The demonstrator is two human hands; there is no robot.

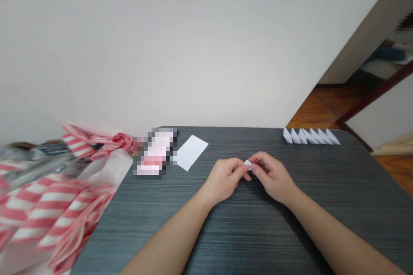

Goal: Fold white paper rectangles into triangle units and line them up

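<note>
Dark wood-grain bench (206, 240): small folded white paper (247, 164) sits pinched between the pressed-together fingertips of the left hand (222, 179) and right hand (272, 178), grip closed on it above the bench. Row of folded paper pieces (311, 136) lies along far right edge; blank white paper sheet (191, 152) lies left of hands.

Striped plastic bag (54, 210) — blocking the left.
</note>
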